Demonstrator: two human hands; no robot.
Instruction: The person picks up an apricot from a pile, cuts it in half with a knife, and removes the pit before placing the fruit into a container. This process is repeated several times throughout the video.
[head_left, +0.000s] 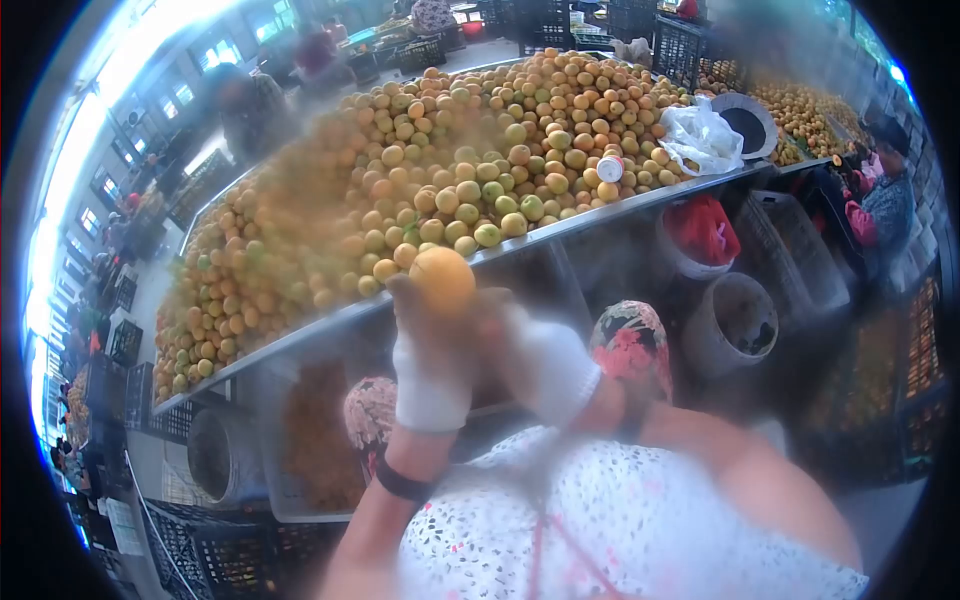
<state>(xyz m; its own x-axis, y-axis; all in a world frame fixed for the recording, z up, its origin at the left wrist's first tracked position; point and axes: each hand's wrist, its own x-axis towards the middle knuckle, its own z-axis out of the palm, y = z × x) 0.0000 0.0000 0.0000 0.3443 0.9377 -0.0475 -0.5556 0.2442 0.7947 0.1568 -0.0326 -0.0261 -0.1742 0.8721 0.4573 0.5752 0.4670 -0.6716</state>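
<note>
Both my hands wear white gloves with darkened, dirty fingers and meet in front of my lap, by the near edge of the metal table (545, 238). My left hand (430, 365) grips a ripe orange apricot (442, 280) at its fingertips. Close against it on the right is my right hand (540, 360), its fingers curled in and blurred. I cannot tell what the right fingers hold. A big heap of yellow-orange and greenish apricots (490, 165) covers the table just beyond my hands.
On the heap lie a white lidded tub (610, 168) and a plastic bag (705, 135). Below the table stand a bucket with a red bag (700, 235), a white bucket (735, 320), a crate (795, 250) and a bin (300, 440). A person (880, 205) sits at right.
</note>
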